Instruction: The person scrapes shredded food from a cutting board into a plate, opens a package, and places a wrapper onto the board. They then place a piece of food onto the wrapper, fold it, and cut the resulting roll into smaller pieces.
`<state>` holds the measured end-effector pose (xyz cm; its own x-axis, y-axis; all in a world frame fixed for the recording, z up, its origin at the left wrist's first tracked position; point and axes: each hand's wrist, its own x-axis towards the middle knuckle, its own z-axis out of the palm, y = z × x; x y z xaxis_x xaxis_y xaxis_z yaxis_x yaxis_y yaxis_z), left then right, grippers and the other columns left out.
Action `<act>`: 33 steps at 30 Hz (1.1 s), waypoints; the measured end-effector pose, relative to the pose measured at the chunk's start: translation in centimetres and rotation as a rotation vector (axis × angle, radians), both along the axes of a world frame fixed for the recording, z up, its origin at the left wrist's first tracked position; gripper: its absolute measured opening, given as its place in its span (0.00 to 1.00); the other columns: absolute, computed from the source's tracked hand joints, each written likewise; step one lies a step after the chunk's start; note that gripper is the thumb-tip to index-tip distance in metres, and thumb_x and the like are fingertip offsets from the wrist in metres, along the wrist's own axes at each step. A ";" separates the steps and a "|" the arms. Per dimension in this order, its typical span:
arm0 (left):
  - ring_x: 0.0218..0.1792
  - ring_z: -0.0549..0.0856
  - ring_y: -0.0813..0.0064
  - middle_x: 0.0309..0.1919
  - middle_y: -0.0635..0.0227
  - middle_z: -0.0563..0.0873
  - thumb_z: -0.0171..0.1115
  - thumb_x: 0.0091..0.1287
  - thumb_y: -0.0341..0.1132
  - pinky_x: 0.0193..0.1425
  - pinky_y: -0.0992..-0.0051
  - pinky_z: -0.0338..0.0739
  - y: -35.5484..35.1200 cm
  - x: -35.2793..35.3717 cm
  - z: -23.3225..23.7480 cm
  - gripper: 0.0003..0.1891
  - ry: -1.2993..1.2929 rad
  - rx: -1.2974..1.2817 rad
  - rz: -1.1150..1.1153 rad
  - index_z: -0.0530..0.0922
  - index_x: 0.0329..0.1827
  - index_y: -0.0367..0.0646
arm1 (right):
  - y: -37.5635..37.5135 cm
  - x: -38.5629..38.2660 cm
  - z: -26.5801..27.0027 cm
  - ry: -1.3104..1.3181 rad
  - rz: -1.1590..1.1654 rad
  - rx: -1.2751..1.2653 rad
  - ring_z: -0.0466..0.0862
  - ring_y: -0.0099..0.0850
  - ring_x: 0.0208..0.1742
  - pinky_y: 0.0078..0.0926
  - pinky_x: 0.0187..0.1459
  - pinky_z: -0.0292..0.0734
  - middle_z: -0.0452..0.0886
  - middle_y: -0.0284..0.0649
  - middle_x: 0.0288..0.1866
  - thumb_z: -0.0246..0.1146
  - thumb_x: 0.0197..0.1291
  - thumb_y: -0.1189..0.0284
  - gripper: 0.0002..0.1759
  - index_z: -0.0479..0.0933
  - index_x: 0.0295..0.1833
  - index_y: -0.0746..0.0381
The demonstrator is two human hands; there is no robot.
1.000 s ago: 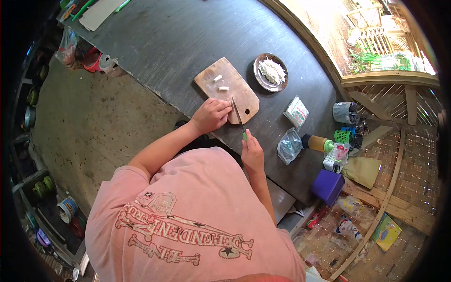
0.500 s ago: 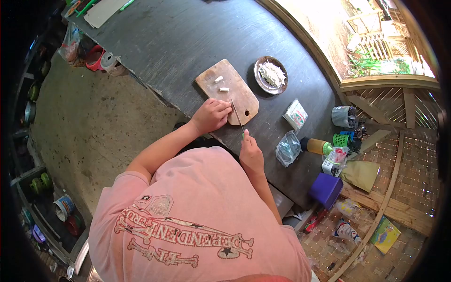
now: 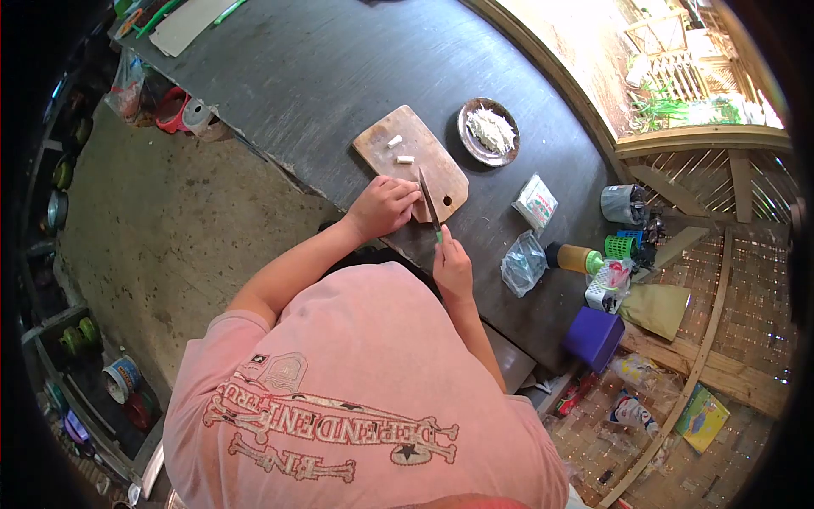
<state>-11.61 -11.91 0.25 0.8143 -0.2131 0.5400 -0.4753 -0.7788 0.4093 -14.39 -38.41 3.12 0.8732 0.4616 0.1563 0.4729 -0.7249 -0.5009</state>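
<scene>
A wooden cutting board lies at the near edge of the dark table, with a hole in its right corner. Two short white pieces of food rest on it. My right hand is closed round the green handle of a knife, whose blade reaches over the board. Beside the blade, my left hand is closed with its fingertips down on the board. What those fingers press is mostly hidden. Beyond the board stands a brown plate heaped with white shreds.
To the right on the table are a white packet, a clear plastic bag, a bottle with a green cap and small baskets. A purple container sits at the right edge, near the woven wall.
The knife blade has tilted slightly, showing more of its flat side. My right hand has shifted a little. My left hand stays almost in place.
</scene>
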 end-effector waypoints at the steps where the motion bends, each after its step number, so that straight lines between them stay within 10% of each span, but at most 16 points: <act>1: 0.65 0.89 0.70 0.62 0.70 0.92 0.74 0.71 0.34 0.73 0.60 0.80 0.0 0.0 0.0 0.16 0.011 -0.001 -0.002 0.89 0.60 0.46 | -0.2 -0.3 0.1 0.020 -0.012 0.039 0.91 0.55 0.46 0.49 0.48 0.88 0.87 0.53 0.49 0.65 0.79 0.76 0.29 0.76 0.82 0.68; 33: 0.66 0.89 0.70 0.63 0.71 0.92 0.73 0.71 0.35 0.73 0.60 0.79 0.0 -0.1 0.2 0.15 -0.010 0.031 0.018 0.89 0.59 0.47 | -0.3 -0.6 2.7 0.057 0.041 -0.179 0.91 0.55 0.44 0.51 0.45 0.88 0.86 0.53 0.45 0.65 0.78 0.76 0.28 0.76 0.81 0.68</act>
